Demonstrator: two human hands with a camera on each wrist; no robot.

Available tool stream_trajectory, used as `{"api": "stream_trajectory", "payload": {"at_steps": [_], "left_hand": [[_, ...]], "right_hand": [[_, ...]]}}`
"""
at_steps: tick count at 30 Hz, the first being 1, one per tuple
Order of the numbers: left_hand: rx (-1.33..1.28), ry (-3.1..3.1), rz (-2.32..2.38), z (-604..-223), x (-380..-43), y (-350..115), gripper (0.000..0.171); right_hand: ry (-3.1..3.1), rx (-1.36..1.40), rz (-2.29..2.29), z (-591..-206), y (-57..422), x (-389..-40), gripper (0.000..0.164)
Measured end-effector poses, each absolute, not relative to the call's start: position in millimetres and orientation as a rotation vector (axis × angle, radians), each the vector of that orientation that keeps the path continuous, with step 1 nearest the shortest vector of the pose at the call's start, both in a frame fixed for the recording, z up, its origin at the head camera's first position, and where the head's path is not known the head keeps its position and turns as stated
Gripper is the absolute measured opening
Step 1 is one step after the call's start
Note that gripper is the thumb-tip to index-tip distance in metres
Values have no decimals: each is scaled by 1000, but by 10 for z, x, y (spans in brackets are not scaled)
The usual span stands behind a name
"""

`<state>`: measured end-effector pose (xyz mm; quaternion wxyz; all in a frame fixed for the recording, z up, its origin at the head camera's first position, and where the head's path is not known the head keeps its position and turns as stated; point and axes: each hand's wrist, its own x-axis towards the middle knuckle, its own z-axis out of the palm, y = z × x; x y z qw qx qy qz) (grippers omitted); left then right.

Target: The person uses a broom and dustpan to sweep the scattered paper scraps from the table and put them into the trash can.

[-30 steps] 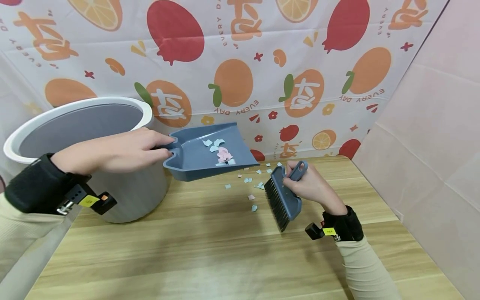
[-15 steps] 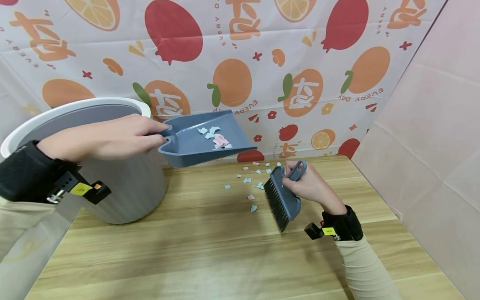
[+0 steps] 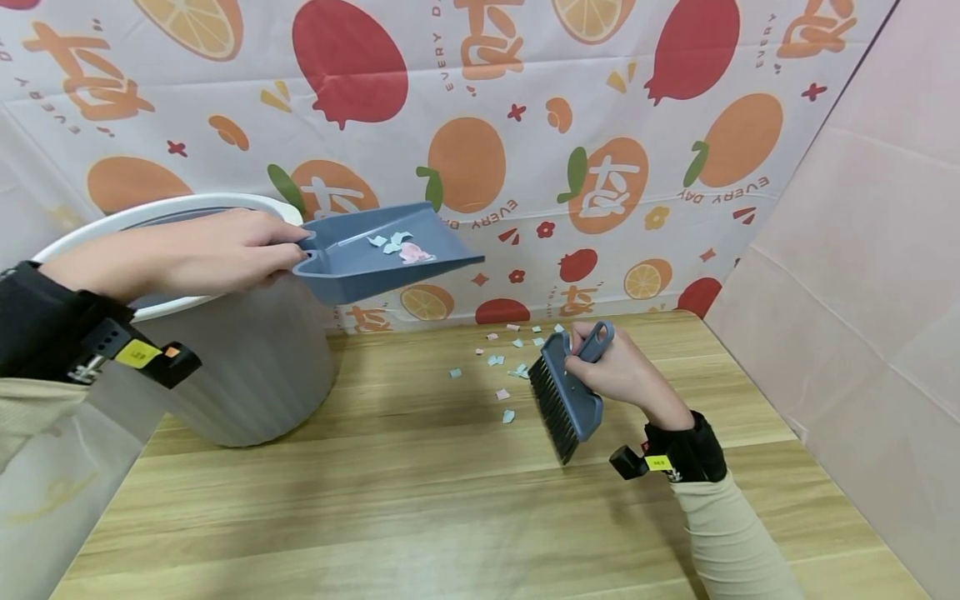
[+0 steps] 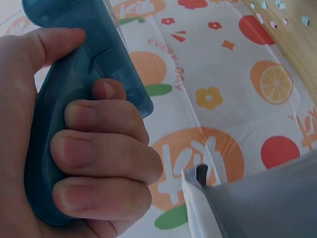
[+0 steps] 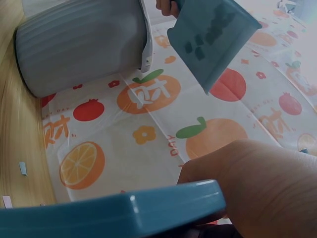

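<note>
My left hand (image 3: 202, 254) grips the handle of a blue-grey dustpan (image 3: 360, 258), fingers curled round it in the left wrist view. The pan is held in the air beside and above the rim of a grey bin (image 3: 277, 367). Pink and pale blue paper scraps (image 3: 412, 252) lie in the pan. Over the table at the right, my right hand (image 3: 618, 367) holds a blue-grey hand brush (image 3: 573, 392) by its handle, dark bristles facing left and down. Small paper scraps (image 3: 501, 394) are scattered on the table left of the brush.
A wooden table (image 3: 420, 500) spans the foreground. The white-rimmed bin stands at its left back. Behind hangs a fruit-printed cloth (image 3: 525, 108), and a pale wall (image 3: 847, 275) borders the right side.
My left hand has moved the dustpan up and to the left, toward the bin, with the scraps still in it. My right hand and the brush have stayed in place.
</note>
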<state>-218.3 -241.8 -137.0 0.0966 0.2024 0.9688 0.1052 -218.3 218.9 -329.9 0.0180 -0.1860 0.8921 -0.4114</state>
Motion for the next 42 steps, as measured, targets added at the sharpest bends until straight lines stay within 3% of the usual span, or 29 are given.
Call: {"api": "stream_trajectory", "payload": {"at_steps": [42], "left_hand": [[189, 2918, 321, -1333, -2389, -3568, 46]], "right_hand": [[2777, -579, -1269, -3307, 2206, -2203, 14]]}}
